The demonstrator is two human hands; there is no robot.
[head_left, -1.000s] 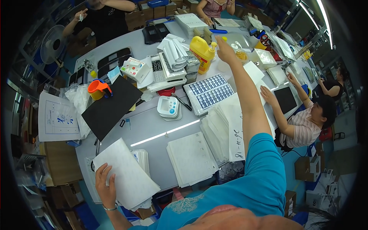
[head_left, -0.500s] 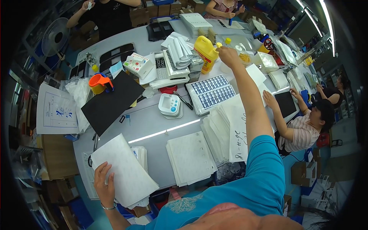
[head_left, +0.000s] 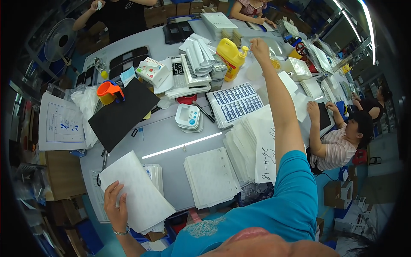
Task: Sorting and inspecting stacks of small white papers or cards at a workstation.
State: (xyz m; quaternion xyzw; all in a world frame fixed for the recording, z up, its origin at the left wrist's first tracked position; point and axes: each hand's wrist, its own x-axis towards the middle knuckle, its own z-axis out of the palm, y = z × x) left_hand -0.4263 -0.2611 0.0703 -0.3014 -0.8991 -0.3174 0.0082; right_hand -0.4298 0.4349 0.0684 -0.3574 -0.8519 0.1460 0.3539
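Observation:
My left hand (head_left: 115, 203) lies with its fingers spread on the left edge of a stack of white sheets (head_left: 137, 192) at the near edge of the table. My right arm stretches across to the far side. There my right hand (head_left: 260, 49) is closed, just right of a yellow pump bottle (head_left: 230, 60) and apart from its pump head. What its fingers hold, if anything, is hidden. Another pile of white sheets (head_left: 212, 177) lies in front of me, with more loose sheets (head_left: 244, 150) fanned out beside it.
Mid-table are a sheet of blue-and-white labels (head_left: 239, 103), white display panels (head_left: 188, 116) and a black sheet (head_left: 124, 113). An orange tape dispenser (head_left: 108, 92) stands at left. A co-worker (head_left: 338, 137) works close on the right; other people are along the far side.
My right hand has moved off the yellow bottle's pump, slightly to the right and away from me. My left hand stays on the sheets. The co-worker's hand at right has shifted.

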